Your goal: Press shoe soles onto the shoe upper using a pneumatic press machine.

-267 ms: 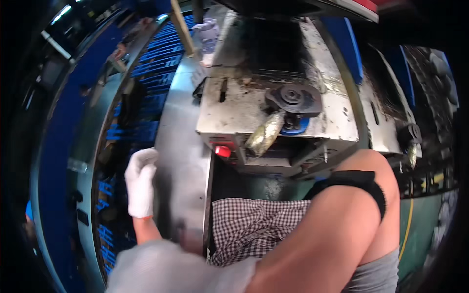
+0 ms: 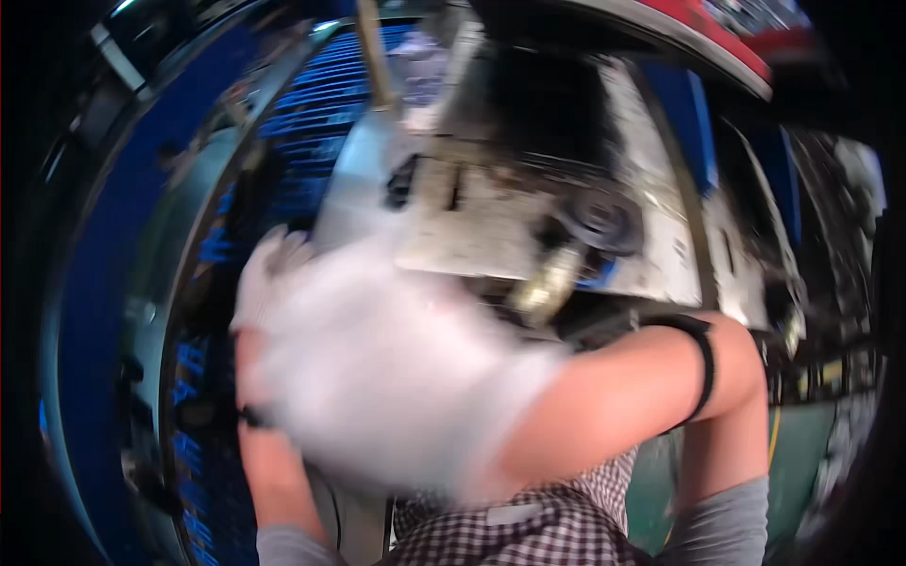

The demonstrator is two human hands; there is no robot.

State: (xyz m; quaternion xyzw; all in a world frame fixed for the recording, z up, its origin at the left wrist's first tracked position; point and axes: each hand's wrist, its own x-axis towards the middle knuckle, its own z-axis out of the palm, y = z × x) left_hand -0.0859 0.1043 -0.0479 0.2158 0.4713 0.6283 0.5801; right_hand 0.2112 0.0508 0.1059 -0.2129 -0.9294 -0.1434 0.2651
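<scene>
My right hand (image 2: 387,358), in a white glove, looms large and smeared by motion in the middle of the view. Its fingers cannot be made out, nor whether they hold anything. Behind it, to the left, is my left hand (image 2: 269,278), also white-gloved, raised beside a blue slatted conveyor. Blur hides how its fingers lie, and no object shows in it. Beyond the right hand stands a stained, pale metal machine (image 2: 472,226). A dark round fitting (image 2: 599,217) sits on its top, with a foil-wrapped handle (image 2: 549,286) sticking out toward me.
A blue slatted conveyor (image 2: 326,108) runs along the left, with a metal ledge (image 2: 354,193) beside it. A wooden post (image 2: 373,52) rises at its far end. A second machine (image 2: 741,245) stands to the right. A red-edged hood (image 2: 703,42) overhangs the back.
My right hand has swung up and forward from the lower edge, now covering the ledge and machine corner. My left hand has risen slightly. The view has shifted, and the machine sits farther right.
</scene>
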